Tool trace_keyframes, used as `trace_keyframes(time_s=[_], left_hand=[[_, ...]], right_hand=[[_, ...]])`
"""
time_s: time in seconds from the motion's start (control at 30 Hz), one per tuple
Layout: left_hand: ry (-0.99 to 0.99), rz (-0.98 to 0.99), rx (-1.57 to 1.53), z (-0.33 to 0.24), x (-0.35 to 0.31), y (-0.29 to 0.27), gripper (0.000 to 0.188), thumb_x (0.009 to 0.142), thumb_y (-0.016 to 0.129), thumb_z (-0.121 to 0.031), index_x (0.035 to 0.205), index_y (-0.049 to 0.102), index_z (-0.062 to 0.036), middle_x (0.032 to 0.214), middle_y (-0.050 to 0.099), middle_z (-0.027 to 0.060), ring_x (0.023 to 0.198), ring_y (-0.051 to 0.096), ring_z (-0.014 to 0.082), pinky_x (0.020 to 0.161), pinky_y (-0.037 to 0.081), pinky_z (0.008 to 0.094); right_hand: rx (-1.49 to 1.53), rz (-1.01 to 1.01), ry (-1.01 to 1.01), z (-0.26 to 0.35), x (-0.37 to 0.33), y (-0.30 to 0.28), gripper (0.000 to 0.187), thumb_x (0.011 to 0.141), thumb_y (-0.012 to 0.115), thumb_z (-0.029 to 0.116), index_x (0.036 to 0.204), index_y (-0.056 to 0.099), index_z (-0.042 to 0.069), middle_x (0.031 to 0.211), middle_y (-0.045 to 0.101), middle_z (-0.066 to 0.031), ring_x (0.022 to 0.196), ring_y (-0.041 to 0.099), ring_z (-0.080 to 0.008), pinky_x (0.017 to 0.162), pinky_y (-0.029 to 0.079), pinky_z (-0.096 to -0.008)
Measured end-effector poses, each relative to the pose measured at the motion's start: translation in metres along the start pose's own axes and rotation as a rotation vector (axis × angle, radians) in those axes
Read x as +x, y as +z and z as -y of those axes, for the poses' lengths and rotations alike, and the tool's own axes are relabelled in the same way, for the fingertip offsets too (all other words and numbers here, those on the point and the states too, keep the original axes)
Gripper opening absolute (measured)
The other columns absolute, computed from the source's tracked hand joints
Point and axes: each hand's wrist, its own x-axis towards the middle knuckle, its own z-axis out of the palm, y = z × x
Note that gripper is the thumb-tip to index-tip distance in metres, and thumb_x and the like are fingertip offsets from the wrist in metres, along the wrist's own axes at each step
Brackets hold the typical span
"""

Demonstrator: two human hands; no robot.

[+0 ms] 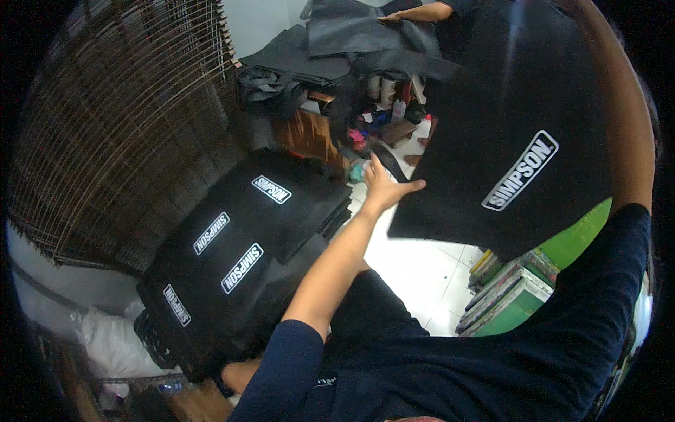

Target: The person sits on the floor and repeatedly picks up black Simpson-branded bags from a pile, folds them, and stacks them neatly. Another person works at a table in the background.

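A large black sheet (pixel 464 190) with a white-bordered printed label hangs up the right side. My left hand (pixel 385 190) is at its lower left edge, thumb stretched out against the sheet and fingers spread apart from it. Along the sheet's far right side my right arm reaches up; its hand is beyond the top of the picture. To the left lies a stack of black sheets (pixel 204 278), several similar labels showing on them.
A tall rack of wire shelves (pixel 133 133) stands at the left. Green-faced printing frames (pixel 510 309) lean at the lower right. Another person's hand (pixel 415 14) rests on black sheets (pixel 351 35) at the back. A white plastic bag (pixel 112 344) lies at lower left.
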Motion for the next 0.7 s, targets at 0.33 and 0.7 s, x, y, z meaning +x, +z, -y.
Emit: trace_keyframes(time_s=[0.33,0.7], left_hand=[[-0.232,0.371,-0.294,-0.002,-0.128,-0.042,0.072,0.073,0.071,-0.049,0.117,0.050,0.0035,0.110,0.057,0.0164,0.103,0.054,0.0240,0.090,0.041,0.0351],[0.164,0.032,-0.648,-0.107,-0.113,-0.235,0.054,0.084,0.056,-0.049,0.100,0.063,0.0025,0.098,0.064,0.0096,0.091,0.058,0.0189,0.080,0.045,0.0317]], right_hand=[[0.239,-0.104,-0.316,0.060,0.044,0.027,0.018,0.057,0.050,0.007,0.067,0.060,-0.004,0.055,0.054,-0.0082,0.051,0.049,-0.0205,0.046,0.037,-0.0374],[0.407,-0.490,-0.799,0.047,0.224,0.122,0.056,0.086,0.055,0.020,0.136,0.036,0.005,0.140,0.037,-0.0132,0.128,0.035,-0.0254,0.105,0.029,-0.0370]])
